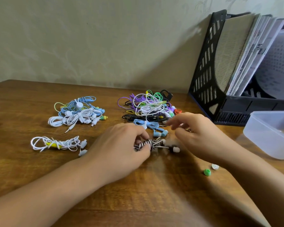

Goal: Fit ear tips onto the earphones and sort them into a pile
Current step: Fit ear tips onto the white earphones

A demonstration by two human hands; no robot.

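your left hand pinching the striped earphones mid-bench, right hand grip spread, holding nothing | tipped pile by the far left edge looks done | colourful tangle at the back probably still waiting, loose ear tips too

Print on filed papers too blurred to read
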